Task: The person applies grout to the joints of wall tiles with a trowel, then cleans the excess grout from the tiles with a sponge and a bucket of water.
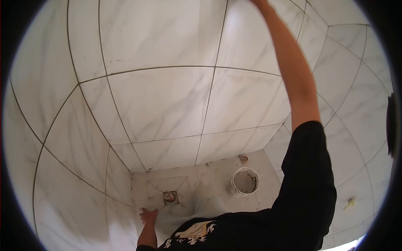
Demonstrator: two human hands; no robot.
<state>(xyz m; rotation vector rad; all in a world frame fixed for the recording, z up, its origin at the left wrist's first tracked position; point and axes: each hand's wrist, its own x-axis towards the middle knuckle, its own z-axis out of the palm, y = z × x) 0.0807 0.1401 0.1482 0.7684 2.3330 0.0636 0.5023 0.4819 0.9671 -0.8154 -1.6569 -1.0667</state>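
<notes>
My right arm reaches up along the marbled white wall tiles (163,100), and only the lower part of my right hand (256,2) shows at the top edge. Its fingers are cut off and blurred, so whatever it touches or holds is out of sight. Low on the left, my left hand (149,215) hangs with its fingers spread and nothing in it. Just beyond that hand, a square floor opening (176,201) has a round pipe end (169,195) in it. Dark grout lines run between the tiles.
A white bucket (231,189) with grey residue inside stands on the floor (201,173) near the back wall. Behind it, a small reddish pipe end (244,158) sits in the corner area. A yellow object (349,203) is on the right-hand tiled wall (349,159). Tiled walls close in on both sides.
</notes>
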